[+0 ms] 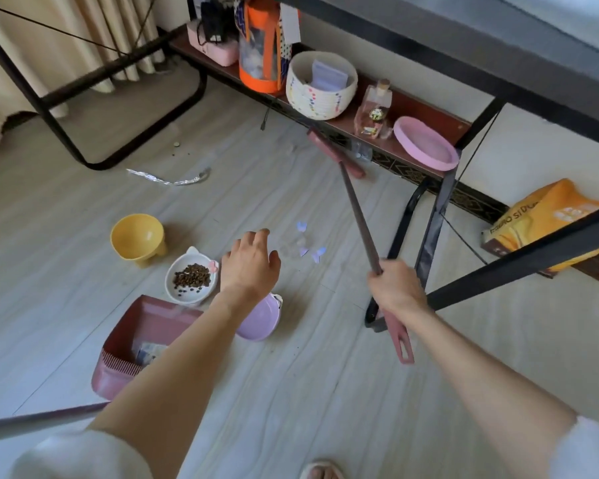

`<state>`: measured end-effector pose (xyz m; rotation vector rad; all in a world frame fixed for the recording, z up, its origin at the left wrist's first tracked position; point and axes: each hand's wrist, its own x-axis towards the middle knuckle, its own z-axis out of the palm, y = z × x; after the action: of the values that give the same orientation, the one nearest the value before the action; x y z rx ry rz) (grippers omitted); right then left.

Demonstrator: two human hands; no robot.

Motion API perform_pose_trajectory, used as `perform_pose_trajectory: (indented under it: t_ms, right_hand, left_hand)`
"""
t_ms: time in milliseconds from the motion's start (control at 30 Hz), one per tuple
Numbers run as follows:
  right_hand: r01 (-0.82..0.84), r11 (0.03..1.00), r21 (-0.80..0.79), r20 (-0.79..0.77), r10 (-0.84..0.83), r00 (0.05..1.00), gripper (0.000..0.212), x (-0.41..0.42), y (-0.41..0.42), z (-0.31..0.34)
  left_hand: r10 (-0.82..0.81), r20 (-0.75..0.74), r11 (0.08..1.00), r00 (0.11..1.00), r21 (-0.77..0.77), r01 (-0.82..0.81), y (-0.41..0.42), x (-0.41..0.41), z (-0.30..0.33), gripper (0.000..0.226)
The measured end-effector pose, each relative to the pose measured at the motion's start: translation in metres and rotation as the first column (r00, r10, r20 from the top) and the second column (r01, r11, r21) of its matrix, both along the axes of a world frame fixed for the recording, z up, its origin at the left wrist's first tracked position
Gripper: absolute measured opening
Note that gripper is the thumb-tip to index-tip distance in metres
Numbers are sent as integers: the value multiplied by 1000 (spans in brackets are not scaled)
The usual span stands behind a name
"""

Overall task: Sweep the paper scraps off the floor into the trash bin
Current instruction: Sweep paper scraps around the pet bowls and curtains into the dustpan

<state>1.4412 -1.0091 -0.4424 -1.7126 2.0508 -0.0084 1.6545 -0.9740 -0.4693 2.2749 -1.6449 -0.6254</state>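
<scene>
Several small pale purple and blue paper scraps (308, 248) lie on the light wood floor just right of my left hand (249, 264). That hand hovers over the floor, fingers relaxed, holding nothing. My right hand (396, 288) grips the dark pink broom handle (360, 223). The broom head (336, 153) is off the floor near the low shelf, blurred. A dark pink dustpan (118, 368) with some litter inside sits on the floor at the left, its long handle (32, 423) running to the lower left. No trash bin is visible.
A white bowl of kibble (191, 280), a yellow bowl (137, 242) and a purple bowl (258, 321) stand near the dustpan. Foil strip (168, 179) lies further back. A low shelf (408, 108) with a basket and pink dish runs along the wall. Black table legs (429, 236) stand right.
</scene>
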Motion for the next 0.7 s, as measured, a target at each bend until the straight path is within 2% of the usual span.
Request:
perform_pose_trajectory:
  t_ms: [133, 300, 433, 567, 700]
  right_hand:
    - [-19, 1000, 19, -36, 20, 999, 34, 27, -63, -16]
    - [-116, 992, 46, -24, 117, 993, 23, 43, -85, -31]
    - [-224, 968, 115, -120, 237, 964, 23, 28, -48, -12]
    - [-249, 949, 191, -194, 286, 939, 27, -1, 24, 21]
    - [-247, 924, 291, -186, 308, 933, 32, -32, 98, 76]
  left_hand:
    - [41, 60, 999, 997, -8, -40, 5, 21, -19, 47]
    - [65, 65, 996, 996, 52, -69, 23, 37, -36, 47]
    - [98, 12, 991, 995, 93, -99, 45, 32, -13, 45]
    - [99, -5, 983, 995, 156, -97, 68, 19, 31, 47]
    - [99, -40, 974, 994, 209, -88, 98, 6, 94, 50]
